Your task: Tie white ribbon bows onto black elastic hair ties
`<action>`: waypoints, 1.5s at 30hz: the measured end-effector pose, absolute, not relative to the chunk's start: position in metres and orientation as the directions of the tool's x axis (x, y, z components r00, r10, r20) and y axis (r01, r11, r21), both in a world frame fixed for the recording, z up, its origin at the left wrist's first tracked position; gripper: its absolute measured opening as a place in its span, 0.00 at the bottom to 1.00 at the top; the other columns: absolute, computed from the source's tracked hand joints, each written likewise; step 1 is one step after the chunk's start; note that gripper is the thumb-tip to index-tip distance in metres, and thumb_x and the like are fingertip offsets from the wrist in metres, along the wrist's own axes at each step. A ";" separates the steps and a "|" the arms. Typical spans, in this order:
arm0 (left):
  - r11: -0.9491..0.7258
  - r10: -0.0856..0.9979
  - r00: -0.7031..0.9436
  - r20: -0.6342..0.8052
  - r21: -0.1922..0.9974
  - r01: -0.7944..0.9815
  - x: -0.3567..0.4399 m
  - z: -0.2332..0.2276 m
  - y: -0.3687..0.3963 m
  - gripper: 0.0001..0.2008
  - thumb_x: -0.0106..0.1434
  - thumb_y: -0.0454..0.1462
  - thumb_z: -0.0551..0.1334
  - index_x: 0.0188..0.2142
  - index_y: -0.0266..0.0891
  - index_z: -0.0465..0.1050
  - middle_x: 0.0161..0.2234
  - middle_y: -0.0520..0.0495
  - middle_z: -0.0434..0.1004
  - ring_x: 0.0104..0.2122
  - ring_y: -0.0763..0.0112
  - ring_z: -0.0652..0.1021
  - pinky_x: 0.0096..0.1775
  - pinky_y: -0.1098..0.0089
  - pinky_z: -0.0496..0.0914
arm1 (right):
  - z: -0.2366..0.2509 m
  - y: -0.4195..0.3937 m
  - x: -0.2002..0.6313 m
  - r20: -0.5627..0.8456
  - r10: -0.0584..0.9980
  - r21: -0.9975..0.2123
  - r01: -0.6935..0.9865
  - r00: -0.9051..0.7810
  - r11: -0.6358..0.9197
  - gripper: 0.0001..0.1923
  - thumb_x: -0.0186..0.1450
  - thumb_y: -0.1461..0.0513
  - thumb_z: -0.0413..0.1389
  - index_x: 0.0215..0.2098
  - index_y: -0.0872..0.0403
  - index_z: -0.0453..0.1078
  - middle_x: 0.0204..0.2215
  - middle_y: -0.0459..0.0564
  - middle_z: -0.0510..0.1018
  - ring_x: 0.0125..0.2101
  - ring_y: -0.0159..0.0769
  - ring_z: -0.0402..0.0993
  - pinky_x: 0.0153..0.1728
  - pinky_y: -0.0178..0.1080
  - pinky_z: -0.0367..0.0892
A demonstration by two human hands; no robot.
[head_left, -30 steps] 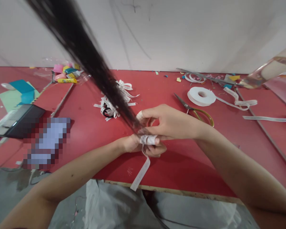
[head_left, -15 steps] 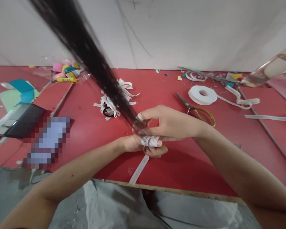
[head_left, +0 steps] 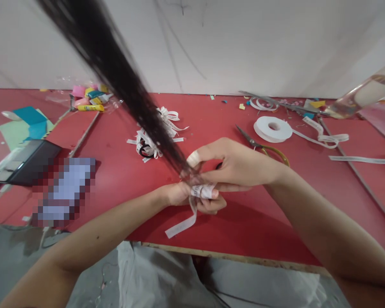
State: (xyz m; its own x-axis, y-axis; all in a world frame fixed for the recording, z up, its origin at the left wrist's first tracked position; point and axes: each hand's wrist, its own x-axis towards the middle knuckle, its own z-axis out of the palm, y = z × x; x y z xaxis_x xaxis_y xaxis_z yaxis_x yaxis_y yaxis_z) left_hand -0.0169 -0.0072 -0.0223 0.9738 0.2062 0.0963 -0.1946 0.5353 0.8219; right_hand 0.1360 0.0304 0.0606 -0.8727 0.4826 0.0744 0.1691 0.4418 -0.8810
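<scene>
The left hand (head_left: 181, 193) and right hand (head_left: 232, 164) meet, one printed white ribbon (head_left: 202, 191) wound round a left finger; blurred hair (head_left: 131, 87) obscures their grip. Beyond the right: one ribbon roll (head_left: 272, 136), one pair of scissors (head_left: 252, 142).

Worn on the person's head, the camera looks forward and down from over the near edge of a flat red tabletop (head_left: 253, 231). Its wide view reaches from the pale grey cloth over the lap (head_left: 157, 273) at six o'clock to a plain whitish-grey wall (head_left: 259, 47) at twelve. The bare left hand (head_left: 179, 193) and bare right hand (head_left: 234, 164) lie near the centre, within arm's reach of the lens. A dark, blurred strand of hair (head_left: 125, 85) hangs close before it, slanting from eleven o'clock and covering part of the tabletop.
</scene>
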 end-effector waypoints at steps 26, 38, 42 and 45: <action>0.577 0.278 0.959 0.057 0.788 -0.214 -0.019 -0.015 -0.008 0.41 0.61 0.53 0.60 0.67 0.30 0.57 0.19 0.62 0.44 0.18 0.78 0.44 0.22 0.68 0.42 | 0.064 0.031 0.135 0.181 0.678 -0.893 0.170 -0.712 0.417 0.03 0.63 0.61 0.60 0.34 0.53 0.75 0.30 0.43 0.80 0.32 0.29 0.75 0.35 0.33 0.69; 0.534 0.263 0.964 0.033 0.828 -0.174 -0.017 -0.018 -0.006 0.45 0.60 0.55 0.58 0.68 0.29 0.52 0.19 0.62 0.44 0.17 0.77 0.46 0.23 0.67 0.42 | 0.054 0.035 0.134 -0.013 0.609 -0.922 0.246 -0.793 0.300 0.10 0.66 0.56 0.57 0.40 0.53 0.75 0.31 0.43 0.79 0.29 0.26 0.73 0.29 0.30 0.66; 0.499 0.254 0.966 0.039 0.851 -0.165 -0.017 -0.019 -0.006 0.47 0.60 0.59 0.57 0.69 0.31 0.52 0.19 0.62 0.45 0.18 0.77 0.46 0.23 0.67 0.42 | 0.049 0.034 0.130 -0.054 0.505 -0.984 0.134 -0.861 0.122 0.10 0.66 0.58 0.58 0.44 0.52 0.74 0.34 0.43 0.81 0.30 0.27 0.77 0.30 0.31 0.71; 0.503 0.223 0.974 0.033 0.852 -0.144 -0.018 -0.019 -0.008 0.45 0.61 0.59 0.57 0.68 0.32 0.54 0.20 0.62 0.46 0.18 0.77 0.45 0.24 0.67 0.41 | 0.051 0.034 0.130 0.117 0.518 -0.992 -0.079 -0.848 0.096 0.10 0.66 0.59 0.58 0.45 0.51 0.74 0.42 0.45 0.81 0.41 0.32 0.79 0.42 0.36 0.75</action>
State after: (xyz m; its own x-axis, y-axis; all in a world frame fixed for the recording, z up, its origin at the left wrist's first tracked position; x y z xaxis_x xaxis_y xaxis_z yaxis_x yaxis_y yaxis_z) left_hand -0.0178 -0.0082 -0.0195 0.9742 0.2234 0.0333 -0.1445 0.5030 0.8521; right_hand 0.1302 0.0341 0.0511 -0.8475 0.5176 0.1174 -0.0787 0.0962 -0.9923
